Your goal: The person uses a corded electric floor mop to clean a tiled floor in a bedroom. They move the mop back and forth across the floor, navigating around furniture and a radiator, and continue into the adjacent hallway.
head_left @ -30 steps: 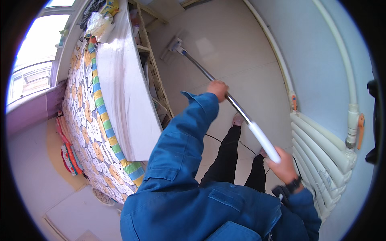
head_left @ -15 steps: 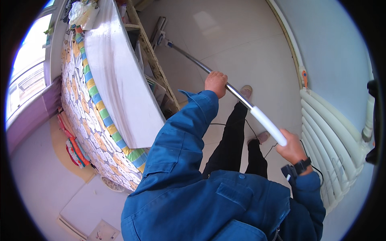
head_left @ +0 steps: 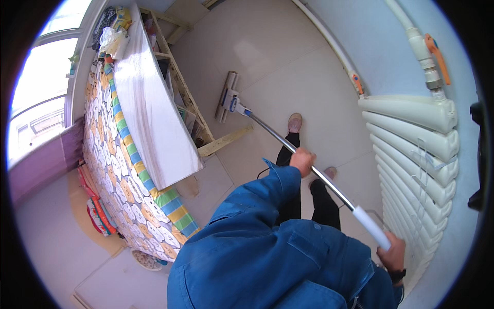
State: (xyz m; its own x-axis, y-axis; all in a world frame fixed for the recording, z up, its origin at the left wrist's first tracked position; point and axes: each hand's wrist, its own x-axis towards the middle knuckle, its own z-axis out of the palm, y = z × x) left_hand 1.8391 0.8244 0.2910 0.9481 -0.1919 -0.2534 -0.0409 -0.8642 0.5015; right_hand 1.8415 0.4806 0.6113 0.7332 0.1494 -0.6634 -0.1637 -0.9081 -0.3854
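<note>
A sponge mop (head_left: 333,188) slants across the view, with a silver pole and a white grip at its upper end. Around the middle of the pole my left hand (head_left: 302,160) is closed. My right hand (head_left: 393,252) is wrapped round the end of the white grip, near the radiator. The mop's wide head (head_left: 227,97), with a white and blue joint, rests on the pale tiled floor (head_left: 280,98) to the right of a low shelf unit. Its underside is hidden.
On the left, the open-fronted shelf unit (head_left: 177,77) has a marbled white top (head_left: 149,113), beside a bed with a patterned cover (head_left: 118,180). A wooden strip (head_left: 226,140) juts from the unit's near end. A white radiator (head_left: 411,149) and pipes with orange valve handles line the right wall.
The mop head has come back toward me and to the right, away from the shelf unit. Both hands have moved nearer and to the right, still holding the mop. The view has shifted.
</note>
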